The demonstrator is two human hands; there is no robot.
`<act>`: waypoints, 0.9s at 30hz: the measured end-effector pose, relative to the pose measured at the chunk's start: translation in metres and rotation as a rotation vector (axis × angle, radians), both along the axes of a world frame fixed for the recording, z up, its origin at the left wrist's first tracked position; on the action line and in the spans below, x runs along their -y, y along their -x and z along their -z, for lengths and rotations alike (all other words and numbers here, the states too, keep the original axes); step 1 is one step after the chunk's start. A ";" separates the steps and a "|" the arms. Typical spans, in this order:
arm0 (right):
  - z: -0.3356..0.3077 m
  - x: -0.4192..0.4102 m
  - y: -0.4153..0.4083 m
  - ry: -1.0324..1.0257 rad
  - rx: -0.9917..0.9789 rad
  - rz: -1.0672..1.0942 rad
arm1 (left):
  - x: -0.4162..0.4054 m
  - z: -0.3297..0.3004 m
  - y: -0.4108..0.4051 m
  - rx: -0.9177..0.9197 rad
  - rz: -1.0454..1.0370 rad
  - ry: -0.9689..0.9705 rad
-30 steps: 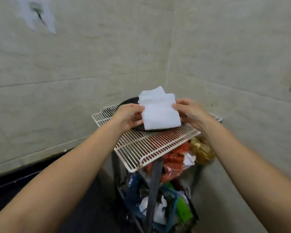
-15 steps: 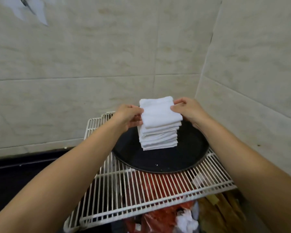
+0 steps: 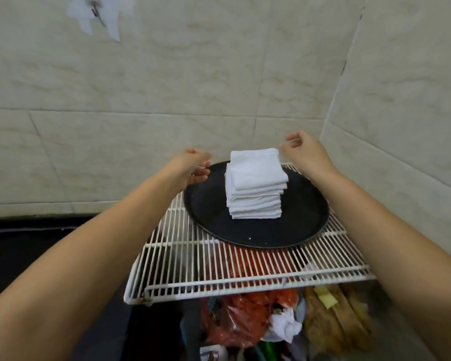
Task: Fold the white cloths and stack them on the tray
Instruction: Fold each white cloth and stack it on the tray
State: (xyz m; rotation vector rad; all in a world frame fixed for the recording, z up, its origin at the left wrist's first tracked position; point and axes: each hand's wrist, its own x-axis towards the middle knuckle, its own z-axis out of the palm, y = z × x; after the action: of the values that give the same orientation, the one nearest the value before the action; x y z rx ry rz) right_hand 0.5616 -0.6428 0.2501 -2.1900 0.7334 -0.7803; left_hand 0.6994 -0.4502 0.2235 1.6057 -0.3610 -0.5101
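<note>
A stack of several folded white cloths (image 3: 255,186) stands upright on a round black tray (image 3: 305,220). The tray rests on a white wire rack (image 3: 219,272). My left hand (image 3: 190,165) hovers just left of the stack, fingers loosely curled, holding nothing. Just right of the stack's top, my right hand (image 3: 305,152) is lifted with fingers apart and empty. Neither hand touches the cloths.
Tiled walls meet in a corner close behind and to the right of the rack. Below the rack lie red plastic bags (image 3: 242,324), crumpled white paper (image 3: 284,327) and brown items (image 3: 336,316). A dark floor strip (image 3: 24,243) lies at left.
Both hands let go of the top cloth and drew apart from the stack. The stack now stands alone on the tray. The camera view moved closer and lower.
</note>
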 end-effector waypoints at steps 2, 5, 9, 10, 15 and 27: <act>-0.010 -0.026 -0.003 0.131 -0.009 -0.039 | -0.031 -0.005 0.005 0.062 -0.020 0.003; -0.010 -0.093 -0.015 0.275 -0.062 -0.158 | -0.096 -0.003 0.015 0.171 -0.070 -0.040; 0.015 -0.215 -0.036 0.417 -0.109 -0.375 | -0.220 0.015 0.034 0.347 -0.201 -0.176; 0.024 -0.250 -0.040 0.453 -0.114 -0.431 | -0.255 0.020 0.040 0.403 -0.243 -0.238; 0.077 -0.444 -0.049 0.535 -0.100 -0.711 | -0.450 0.049 0.080 0.561 -0.425 -0.636; 0.163 -0.841 -0.017 0.759 -0.022 -1.391 | -0.820 0.125 0.244 0.261 -0.966 -1.102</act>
State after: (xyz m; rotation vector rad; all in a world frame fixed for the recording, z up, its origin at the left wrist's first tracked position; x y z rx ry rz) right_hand 0.5784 0.1980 0.0875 -2.5704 -1.2362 -0.2414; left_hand 0.4552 0.3700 0.0984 2.6308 0.6391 0.3487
